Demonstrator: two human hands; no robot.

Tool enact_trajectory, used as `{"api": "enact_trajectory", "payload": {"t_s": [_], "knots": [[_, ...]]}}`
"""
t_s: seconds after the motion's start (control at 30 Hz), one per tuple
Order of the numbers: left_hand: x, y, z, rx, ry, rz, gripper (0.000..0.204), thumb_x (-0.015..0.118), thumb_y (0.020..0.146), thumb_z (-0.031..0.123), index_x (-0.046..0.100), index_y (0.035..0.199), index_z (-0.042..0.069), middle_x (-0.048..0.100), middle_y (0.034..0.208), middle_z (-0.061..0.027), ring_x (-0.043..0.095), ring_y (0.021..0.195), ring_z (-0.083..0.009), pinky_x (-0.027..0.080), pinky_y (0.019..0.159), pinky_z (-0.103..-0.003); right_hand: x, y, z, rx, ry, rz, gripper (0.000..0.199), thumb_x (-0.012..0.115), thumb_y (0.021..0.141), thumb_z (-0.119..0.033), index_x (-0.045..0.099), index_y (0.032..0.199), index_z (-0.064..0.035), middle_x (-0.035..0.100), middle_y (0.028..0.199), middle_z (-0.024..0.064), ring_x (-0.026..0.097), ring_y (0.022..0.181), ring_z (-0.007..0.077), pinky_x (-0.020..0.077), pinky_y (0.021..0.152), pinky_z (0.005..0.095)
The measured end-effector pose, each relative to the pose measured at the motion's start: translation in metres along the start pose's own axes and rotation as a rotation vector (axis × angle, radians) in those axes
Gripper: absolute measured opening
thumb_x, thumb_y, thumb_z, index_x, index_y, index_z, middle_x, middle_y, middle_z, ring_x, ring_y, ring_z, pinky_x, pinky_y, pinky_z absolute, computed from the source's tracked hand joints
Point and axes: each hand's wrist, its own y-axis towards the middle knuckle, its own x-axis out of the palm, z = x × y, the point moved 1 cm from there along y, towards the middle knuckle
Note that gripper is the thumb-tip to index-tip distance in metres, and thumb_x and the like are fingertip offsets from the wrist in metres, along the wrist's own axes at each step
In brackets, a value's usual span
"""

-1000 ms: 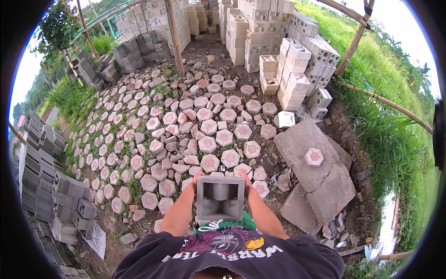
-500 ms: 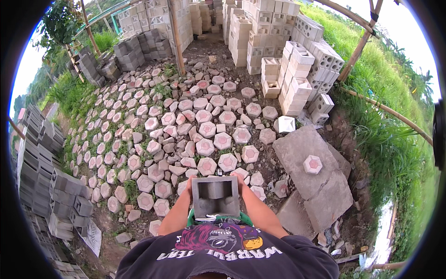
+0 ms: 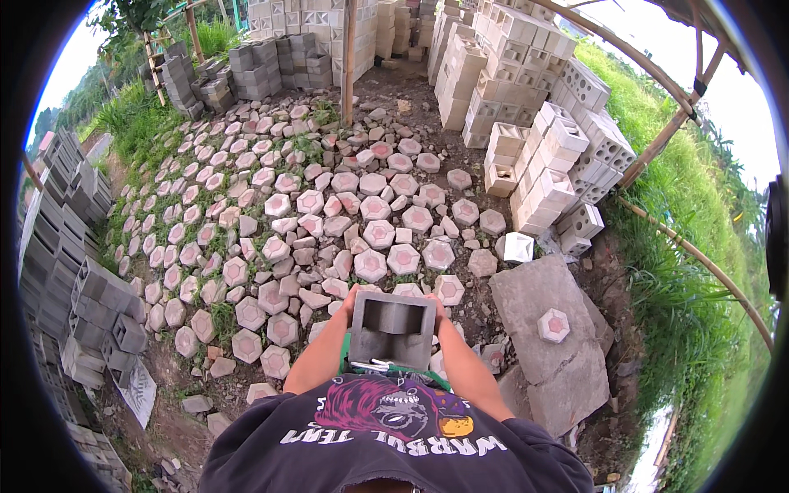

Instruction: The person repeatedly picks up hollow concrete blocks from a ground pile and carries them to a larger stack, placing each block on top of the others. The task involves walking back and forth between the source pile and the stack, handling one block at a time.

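Observation:
A grey hollow concrete block (image 3: 396,319) is held out in front of my body at about waist height, its recessed open face toward me. My left hand (image 3: 349,304) grips its left side and my right hand (image 3: 438,307) grips its right side. The fingers are mostly hidden behind the block, though both hands press against its edges. Beneath and beyond it, hexagonal paving stones (image 3: 379,234) with reddish centres are set among loose rubble.
Grey blocks (image 3: 99,300) are stacked at the left; pale blocks (image 3: 542,185) stand at the far right. A cracked concrete slab (image 3: 526,304) lies to my right with one hexagonal paver (image 3: 554,325) on it. A bamboo post (image 3: 348,66) rises ahead; a single white block (image 3: 519,247) sits near the slab.
The view has tilted and turned slightly, so the ground and stacks sit differently in it. The block, still between both hands, appears a little higher and further right.

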Motion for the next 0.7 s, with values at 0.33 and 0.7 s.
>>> {"api": "enact_trajectory", "payload": {"t_s": [0.33,0.7], "knots": [[-0.008,0.003,0.126,0.002,-0.026,0.114,0.066,0.026,0.09,0.05,0.054,0.126,0.002,0.059,0.122,-0.0168,0.058,0.109,-0.0299,0.042,0.099,-0.041,0.055,0.112,-0.037,-0.065,-0.088,0.04,0.032,0.046,0.078,-0.038,0.063,0.076,-0.0105,0.065,0.074,0.0053,0.059,0.062,0.0224,0.049,0.06,0.035],[-0.083,-0.004,0.176,0.053,-0.241,0.151,0.073,0.018,0.093,0.055,0.044,0.135,0.002,0.053,0.13,-0.0131,0.052,0.118,-0.0281,0.038,0.104,-0.041,0.135,0.181,-0.044,0.056,-0.273,-0.063,0.041,0.046,0.077,-0.042,0.064,0.088,-0.0066,0.067,0.084,0.0087,0.063,0.069,0.0246,0.0514,0.066,0.0367]]}}
